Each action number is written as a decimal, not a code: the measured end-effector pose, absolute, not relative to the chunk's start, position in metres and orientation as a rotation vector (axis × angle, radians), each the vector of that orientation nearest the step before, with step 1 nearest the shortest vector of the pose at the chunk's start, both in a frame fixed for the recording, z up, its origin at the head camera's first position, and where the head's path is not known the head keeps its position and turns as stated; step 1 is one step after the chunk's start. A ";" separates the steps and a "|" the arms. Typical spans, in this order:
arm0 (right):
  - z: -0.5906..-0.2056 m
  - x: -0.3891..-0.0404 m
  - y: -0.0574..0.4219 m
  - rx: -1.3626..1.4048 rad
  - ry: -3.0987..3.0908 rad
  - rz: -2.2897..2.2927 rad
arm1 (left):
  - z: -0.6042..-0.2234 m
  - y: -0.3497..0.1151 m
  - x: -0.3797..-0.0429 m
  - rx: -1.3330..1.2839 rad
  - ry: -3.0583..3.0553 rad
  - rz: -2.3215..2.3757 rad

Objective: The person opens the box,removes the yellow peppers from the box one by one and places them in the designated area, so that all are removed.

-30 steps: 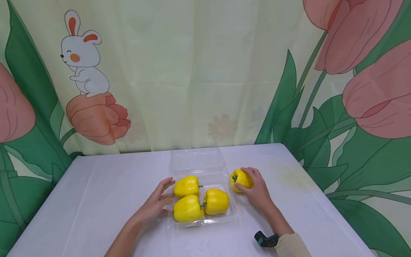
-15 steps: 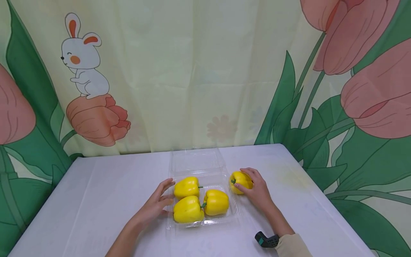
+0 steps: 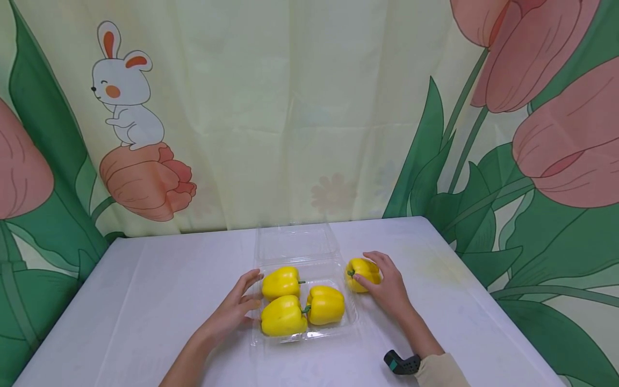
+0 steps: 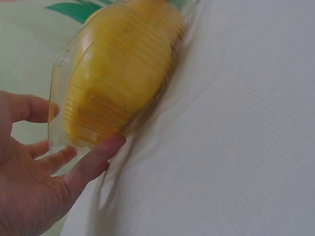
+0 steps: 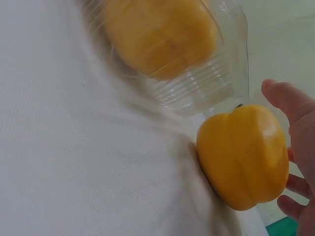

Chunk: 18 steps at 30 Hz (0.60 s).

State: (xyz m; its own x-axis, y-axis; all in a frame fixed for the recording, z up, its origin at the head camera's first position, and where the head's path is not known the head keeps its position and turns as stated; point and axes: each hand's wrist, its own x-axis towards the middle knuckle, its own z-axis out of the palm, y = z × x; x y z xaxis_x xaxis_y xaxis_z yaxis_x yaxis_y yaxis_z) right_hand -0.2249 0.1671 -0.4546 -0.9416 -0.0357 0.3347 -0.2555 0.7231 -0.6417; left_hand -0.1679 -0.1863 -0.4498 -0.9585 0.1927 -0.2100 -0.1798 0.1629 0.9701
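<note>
A yellow bell pepper [image 3: 364, 267] sits on the white cloth just right of a clear plastic clamshell box [image 3: 319, 334]. My right hand [image 3: 389, 285] is curved loosely around it. In the right wrist view a gap shows between the thumb [image 5: 283, 96] and this pepper [image 5: 241, 157], while other fingers lie behind it. Three more yellow peppers fill part of the box: one back left [image 3: 280, 281], one front left [image 3: 284, 316], one at right [image 3: 326, 305]. At the box's left side, my left hand [image 3: 234, 309] has its fingers spread, fingertips right at the clear wall [image 4: 56, 93].
The clamshell's lid [image 3: 297, 242] lies folded back toward the far table edge. Behind the table [image 3: 164, 285] hangs a curtain [image 3: 251, 107] printed with a rabbit and tulips. A black wrist device [image 3: 401, 363] is strapped near my right sleeve [image 3: 442, 371].
The pepper at my right hand has tipped slightly, its stem now lower and nearer me. My right fingers have eased a little off it. The left hand stays put.
</note>
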 end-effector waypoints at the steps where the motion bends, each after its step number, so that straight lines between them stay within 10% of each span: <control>1: -0.454 -0.225 0.167 0.228 -2.629 1.038 | -0.450 -0.186 -0.168 0.012 2.158 1.865; 18: -0.445 -0.220 0.164 0.262 -2.565 1.054 | -0.453 -0.188 -0.169 0.055 2.124 1.896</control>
State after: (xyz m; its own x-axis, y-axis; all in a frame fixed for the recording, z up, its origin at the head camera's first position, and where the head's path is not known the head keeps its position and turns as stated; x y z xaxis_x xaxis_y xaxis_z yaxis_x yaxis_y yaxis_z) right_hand -0.2199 0.1639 -0.4451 -0.9203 -0.0360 0.3897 -0.2996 0.7054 -0.6423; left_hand -0.1688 -0.1884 -0.4528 -0.9563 0.2216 -0.1909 -0.1647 0.1316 0.9775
